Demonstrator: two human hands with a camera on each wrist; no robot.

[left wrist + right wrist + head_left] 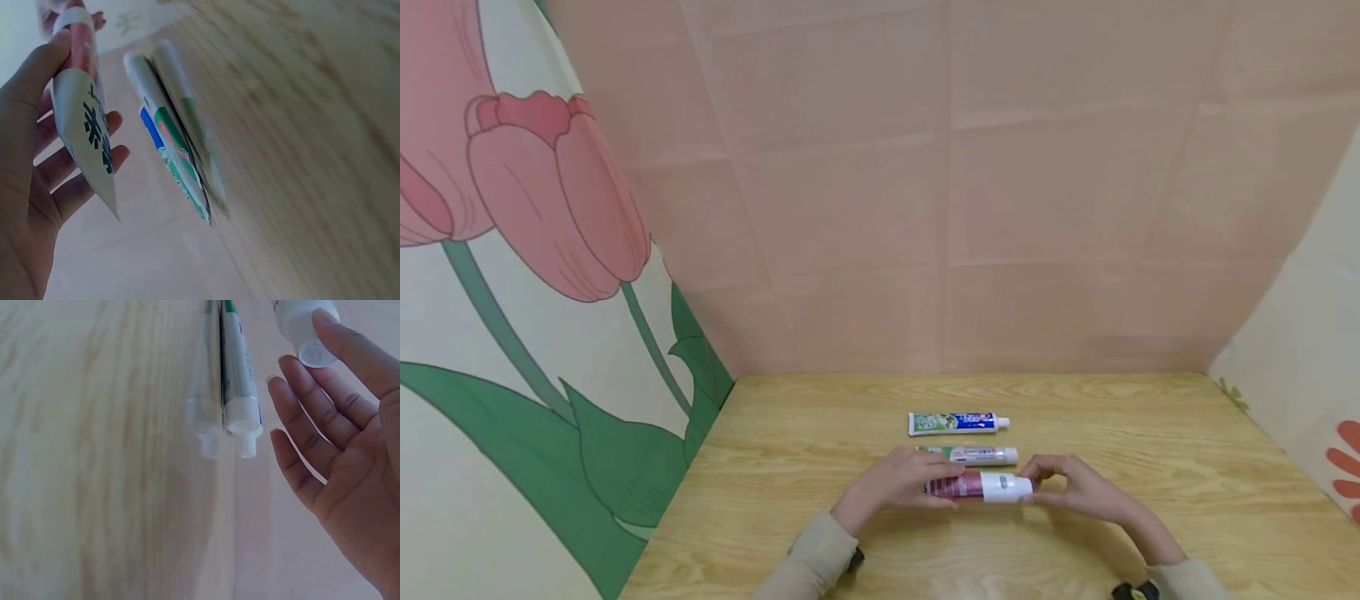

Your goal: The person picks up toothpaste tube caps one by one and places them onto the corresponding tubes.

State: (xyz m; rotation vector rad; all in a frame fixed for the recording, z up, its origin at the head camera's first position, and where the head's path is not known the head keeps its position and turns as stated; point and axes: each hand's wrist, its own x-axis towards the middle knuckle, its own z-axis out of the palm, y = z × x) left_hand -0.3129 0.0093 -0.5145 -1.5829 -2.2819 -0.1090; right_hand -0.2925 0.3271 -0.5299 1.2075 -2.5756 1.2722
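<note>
A pink-and-white toothpaste tube (972,486) is held level above the table, its white cap pointing right. My left hand (895,482) grips the flat-tail half; in the left wrist view, the thumb lies over the toothpaste tube (80,106) with fingers behind it. At the other end, my right hand (1078,490) pinches the cap (315,353) between thumb and fingers, the other fingers spread in the right wrist view. Just beyond lies a green-and-white toothpaste tube (981,456), partly hidden by my left hand. Farther back is a blue-and-green toothpaste tube (958,423).
The wood-grain table (790,433) meets a plain pinkish cloth backdrop (850,250) at its far edge. A tulip-printed cloth (557,200) hangs on the left and a pale one (1315,333) on the right. The two lying tubes are roughly parallel, caps to the right.
</note>
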